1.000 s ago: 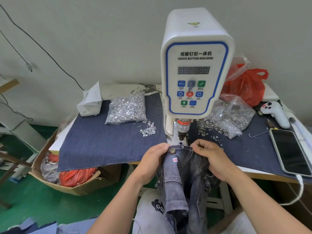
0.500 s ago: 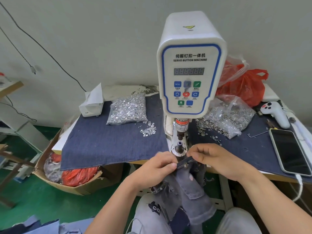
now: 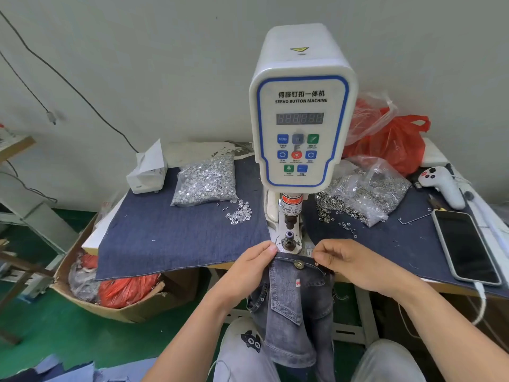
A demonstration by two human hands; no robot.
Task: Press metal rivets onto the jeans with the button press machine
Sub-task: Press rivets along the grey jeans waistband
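Two hands on the jeans (image 3: 300,307) right now: left hand (image 3: 248,267) pinches the waistband's left end, right hand (image 3: 349,261) pinches the right end, so the band runs left to right, stretched flat between them. A brass button (image 3: 299,264) already sits mid-band. Lower die (image 3: 288,239) is just past the band's far edge, about equally close to both hands, so I'd guess a short push away comes next. Can't tell if a rivet's loaded. Upper punch (image 3: 289,213) is half tucked under the machine head (image 3: 301,106).

Faded grey denim jeans (image 3: 298,304) with dull metal button (image 3: 299,264), below glossy white plastic press machine (image 3: 301,106); matt navy cloth (image 3: 176,235) alongside.
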